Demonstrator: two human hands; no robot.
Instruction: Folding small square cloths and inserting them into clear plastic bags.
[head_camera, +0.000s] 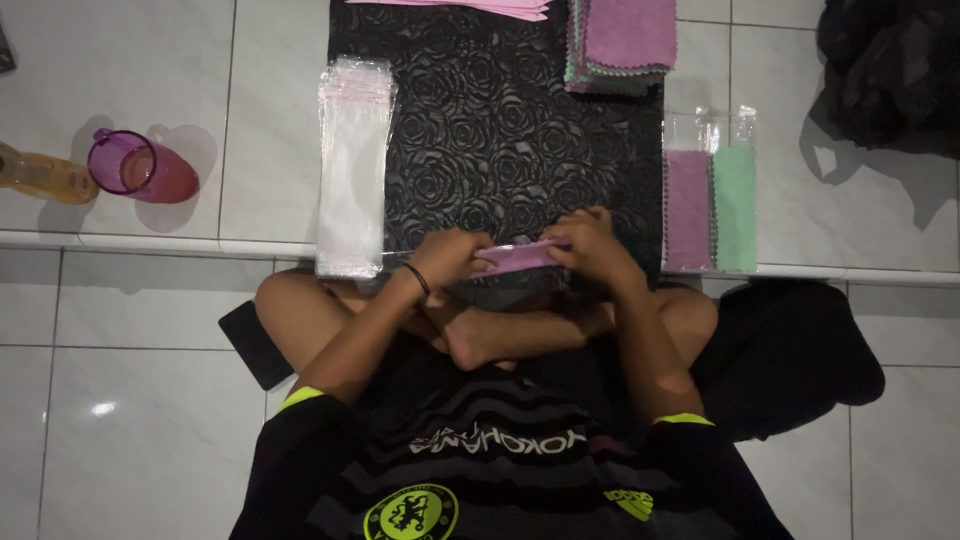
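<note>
Pink cloth (518, 257), folded into a narrow strip, is sitting between my two hands, and something shiny like a clear sleeve seems to be wrapping it, though I cannot tell for sure. My left hand (450, 257) is pinching its left end with fingers curled tight; my right hand (590, 245) is gripping the right end, fingertips pressed closed on it. Both hands are hovering just over my crossed legs, at the near edge of a black mat (490, 130) embossed with roses.

Just left of my left fingers, a stack of clear plastic sleeves (352, 170) is lying lengthwise along the mat's edge. Just right of my right fingers, two filled sleeves are lying side by side, one holding a purple cloth (688, 208), the other a green cloth (735, 208).

Farther beyond my right fingers, a pile of loose cloths (625, 45), purple on top, is resting at the mat's far corner. Well off to the left, a purple cup (140, 168) is standing on the white tiles, open mouth tipped toward me, contents unclear.
</note>
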